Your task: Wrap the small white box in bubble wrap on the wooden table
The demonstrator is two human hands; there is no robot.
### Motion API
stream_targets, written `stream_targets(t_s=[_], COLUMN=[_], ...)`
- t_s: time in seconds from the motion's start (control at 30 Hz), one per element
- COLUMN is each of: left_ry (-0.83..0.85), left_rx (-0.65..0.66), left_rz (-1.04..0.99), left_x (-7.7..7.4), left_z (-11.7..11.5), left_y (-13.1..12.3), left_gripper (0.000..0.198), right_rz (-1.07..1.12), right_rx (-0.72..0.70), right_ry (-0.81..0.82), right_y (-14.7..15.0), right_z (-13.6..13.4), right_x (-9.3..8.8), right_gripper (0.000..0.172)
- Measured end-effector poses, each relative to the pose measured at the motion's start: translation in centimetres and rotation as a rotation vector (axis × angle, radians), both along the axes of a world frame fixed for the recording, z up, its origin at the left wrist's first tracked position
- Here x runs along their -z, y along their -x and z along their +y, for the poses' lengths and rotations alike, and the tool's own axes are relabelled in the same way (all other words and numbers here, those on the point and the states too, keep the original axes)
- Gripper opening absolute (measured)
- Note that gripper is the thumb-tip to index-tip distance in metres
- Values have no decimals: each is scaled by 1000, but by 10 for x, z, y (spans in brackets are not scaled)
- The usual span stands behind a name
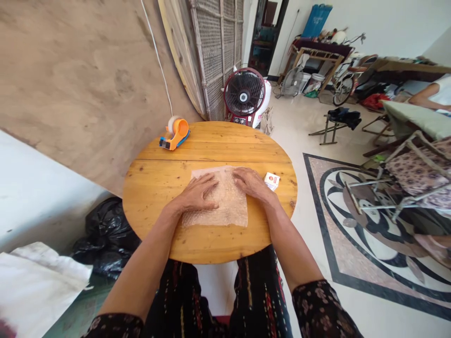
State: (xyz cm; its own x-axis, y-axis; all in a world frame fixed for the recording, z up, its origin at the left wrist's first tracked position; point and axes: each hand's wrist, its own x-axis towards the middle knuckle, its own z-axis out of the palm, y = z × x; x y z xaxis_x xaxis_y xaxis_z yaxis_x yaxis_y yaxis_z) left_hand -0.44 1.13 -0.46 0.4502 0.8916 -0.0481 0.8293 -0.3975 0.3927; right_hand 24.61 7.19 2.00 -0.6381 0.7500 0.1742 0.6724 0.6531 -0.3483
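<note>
Bench (211,244), wrap (230,206) spread flat

The wrap lies mid-bench. Left hand (198,191) and right hand (252,183) on it, apart, palms down, loosely spread. Tape dispenser (179,131) near far left edge; box (272,179) just beside right hand.

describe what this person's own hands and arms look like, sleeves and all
The left hand and right hand are bare, with no gloves, watch or bracelet to be seen. The forearms are uncovered too. Above them, the left sleeve and right sleeve are dark, near black, with a paler floral print.
</note>
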Motion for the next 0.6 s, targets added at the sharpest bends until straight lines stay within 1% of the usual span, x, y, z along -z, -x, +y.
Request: stream_targets(t_s=[0.13, 0.27, 0.33, 0.43, 0.47, 0.53, 0.6], left_ry=[31, -44, -62, -66, -64, -58, -57], left_rx=[-8, 21, 27, 17, 14, 9, 3], left_rz=[-5, -20, -25, -19, -17, -20, -33], left_x=[-1, 4, 7, 8, 8, 6, 3], left_z=[-1, 2, 3, 3, 3, 1, -1], left_y=[0, 2, 3, 3, 2, 1, 0], left_gripper=[92, 93, 93, 92, 92, 92, 91], right_rz=[-8, -56, -66, -104, -130, -193, -255], right_rx=[12, 36, 41, 72, 106, 218, 318], right_ry=[45, 75, 47, -41, -72, -111, -113], right_y=[2, -3, -12, -31, -39, -54, -67], right_z=[-5, -14, -20, -29, -30, -31, -28], right_x=[-8, -20, -26, -33, -34, -32, -27], right_gripper=[34, 36, 36, 38, 42, 55, 67])
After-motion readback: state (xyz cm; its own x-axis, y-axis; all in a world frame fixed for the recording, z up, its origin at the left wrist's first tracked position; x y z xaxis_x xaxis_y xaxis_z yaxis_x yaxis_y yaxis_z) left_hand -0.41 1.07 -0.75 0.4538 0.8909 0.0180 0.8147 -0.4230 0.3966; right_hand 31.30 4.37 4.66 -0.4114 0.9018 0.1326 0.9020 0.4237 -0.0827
